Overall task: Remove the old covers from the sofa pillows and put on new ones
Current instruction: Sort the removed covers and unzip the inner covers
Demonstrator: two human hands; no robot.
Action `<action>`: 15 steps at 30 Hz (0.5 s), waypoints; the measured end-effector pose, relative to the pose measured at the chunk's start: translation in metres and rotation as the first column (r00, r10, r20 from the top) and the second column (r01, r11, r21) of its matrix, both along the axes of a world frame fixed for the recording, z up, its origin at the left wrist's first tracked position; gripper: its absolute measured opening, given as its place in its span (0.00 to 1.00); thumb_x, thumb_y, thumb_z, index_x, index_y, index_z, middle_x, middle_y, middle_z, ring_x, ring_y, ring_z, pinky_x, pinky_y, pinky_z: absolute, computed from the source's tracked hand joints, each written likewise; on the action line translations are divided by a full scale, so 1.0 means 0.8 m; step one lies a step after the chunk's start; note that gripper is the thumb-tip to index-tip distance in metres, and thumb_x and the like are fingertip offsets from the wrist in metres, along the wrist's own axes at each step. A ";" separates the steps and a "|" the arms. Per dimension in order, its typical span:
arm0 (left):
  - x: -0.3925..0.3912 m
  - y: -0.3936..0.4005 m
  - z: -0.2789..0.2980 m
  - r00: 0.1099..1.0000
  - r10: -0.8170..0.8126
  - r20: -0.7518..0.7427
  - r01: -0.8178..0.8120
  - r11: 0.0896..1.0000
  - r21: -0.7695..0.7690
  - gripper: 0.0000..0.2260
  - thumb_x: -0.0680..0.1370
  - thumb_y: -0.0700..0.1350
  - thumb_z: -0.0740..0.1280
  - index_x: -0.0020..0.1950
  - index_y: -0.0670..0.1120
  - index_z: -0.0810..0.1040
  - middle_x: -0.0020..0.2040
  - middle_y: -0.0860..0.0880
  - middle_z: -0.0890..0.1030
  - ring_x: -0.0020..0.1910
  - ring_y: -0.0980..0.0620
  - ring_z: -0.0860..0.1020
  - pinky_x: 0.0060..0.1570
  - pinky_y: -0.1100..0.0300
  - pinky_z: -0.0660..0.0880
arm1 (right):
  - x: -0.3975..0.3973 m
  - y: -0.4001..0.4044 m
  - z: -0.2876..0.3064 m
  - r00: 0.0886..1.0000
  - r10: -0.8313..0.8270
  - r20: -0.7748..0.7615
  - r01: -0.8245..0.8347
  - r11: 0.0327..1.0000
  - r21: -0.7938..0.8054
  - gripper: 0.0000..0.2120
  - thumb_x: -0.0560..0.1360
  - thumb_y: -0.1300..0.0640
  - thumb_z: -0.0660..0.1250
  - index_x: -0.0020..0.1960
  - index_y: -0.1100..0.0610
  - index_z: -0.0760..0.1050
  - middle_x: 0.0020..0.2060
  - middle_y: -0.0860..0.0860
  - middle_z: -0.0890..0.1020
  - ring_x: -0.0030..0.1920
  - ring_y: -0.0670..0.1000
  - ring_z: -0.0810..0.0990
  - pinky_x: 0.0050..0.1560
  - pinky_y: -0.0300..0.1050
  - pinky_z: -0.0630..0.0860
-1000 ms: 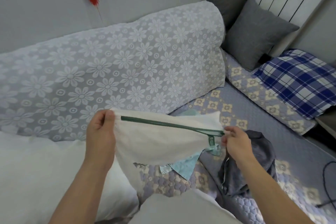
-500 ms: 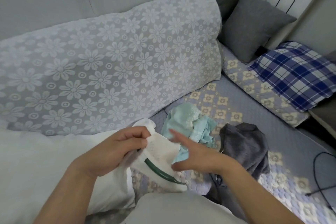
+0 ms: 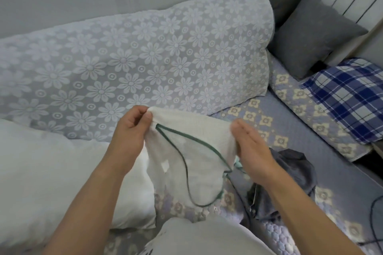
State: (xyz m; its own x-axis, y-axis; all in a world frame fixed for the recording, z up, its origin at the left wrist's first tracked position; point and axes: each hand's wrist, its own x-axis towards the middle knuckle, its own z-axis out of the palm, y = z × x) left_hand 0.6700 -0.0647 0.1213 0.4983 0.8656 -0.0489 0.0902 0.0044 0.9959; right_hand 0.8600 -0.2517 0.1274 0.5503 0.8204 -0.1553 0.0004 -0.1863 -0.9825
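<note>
I hold up a white pillow cover with dark green piping (image 3: 192, 151) over the sofa seat, its green-edged opening spread wide toward me. My left hand (image 3: 132, 130) pinches its upper left corner between thumb and fingers. My right hand (image 3: 250, 147) lies against the cover's right edge with straight fingers pointing up and left. A bare white pillow (image 3: 51, 176) lies at the left beside my left arm. A crumpled dark grey cover (image 3: 290, 174) sits on the seat under my right forearm. A bit of light teal fabric (image 3: 238, 164) peeks out behind the white cover.
The sofa back under a white floral lace throw (image 3: 145, 58) runs across the middle. Two grey cushions (image 3: 310, 33) and a blue plaid pillow (image 3: 348, 97) stand at the right corner. A black cable (image 3: 375, 213) lies at the lower right. My grey-clad knee (image 3: 207, 238) fills the bottom centre.
The cover was stretched between both hands, then bunched low near my lap. Now it is raised again with its opening spread, my right hand flat against its right edge.
</note>
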 end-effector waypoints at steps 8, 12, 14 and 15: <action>-0.067 0.025 -0.021 0.984 0.096 -0.147 -0.108 0.991 -0.077 0.11 0.85 0.42 0.61 0.46 0.47 0.79 0.41 0.48 0.82 0.41 0.51 0.78 0.43 0.52 0.74 | 0.079 0.013 -0.044 0.455 0.860 0.230 -0.093 0.303 -0.949 0.11 0.79 0.51 0.66 0.59 0.53 0.77 0.55 0.51 0.82 0.48 0.50 0.78 0.48 0.45 0.75; -0.115 0.013 -0.041 0.945 0.282 -0.167 -0.319 0.907 -0.276 0.09 0.85 0.41 0.60 0.52 0.40 0.78 0.44 0.44 0.82 0.41 0.46 0.80 0.40 0.51 0.80 | 0.099 0.094 -0.025 0.611 0.447 0.653 0.245 0.678 -0.693 0.07 0.79 0.56 0.65 0.45 0.55 0.80 0.38 0.55 0.81 0.37 0.56 0.78 0.33 0.45 0.71; -0.145 0.008 -0.047 0.894 0.428 -0.136 -0.448 0.836 -0.315 0.07 0.85 0.40 0.60 0.51 0.40 0.77 0.44 0.44 0.80 0.42 0.48 0.79 0.43 0.53 0.80 | 0.075 0.152 -0.013 0.594 0.342 0.728 0.212 0.807 -0.552 0.06 0.76 0.59 0.66 0.47 0.57 0.82 0.41 0.58 0.82 0.43 0.62 0.81 0.39 0.46 0.72; -0.164 0.007 -0.049 0.845 0.521 -0.122 -0.531 0.788 -0.312 0.07 0.84 0.39 0.61 0.49 0.41 0.77 0.43 0.44 0.79 0.42 0.49 0.78 0.45 0.55 0.79 | 0.056 0.184 -0.012 0.605 0.349 0.715 0.154 0.831 -0.535 0.06 0.74 0.60 0.66 0.48 0.57 0.82 0.43 0.59 0.83 0.48 0.63 0.81 0.43 0.46 0.72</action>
State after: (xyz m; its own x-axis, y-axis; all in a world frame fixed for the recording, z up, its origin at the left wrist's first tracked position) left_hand 0.5386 -0.0593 0.0821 -0.0351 0.9256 -0.3769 0.0084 0.3773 0.9260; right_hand 0.9047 -0.1042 0.1182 0.5805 0.8061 -0.1151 0.7390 -0.5809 -0.3411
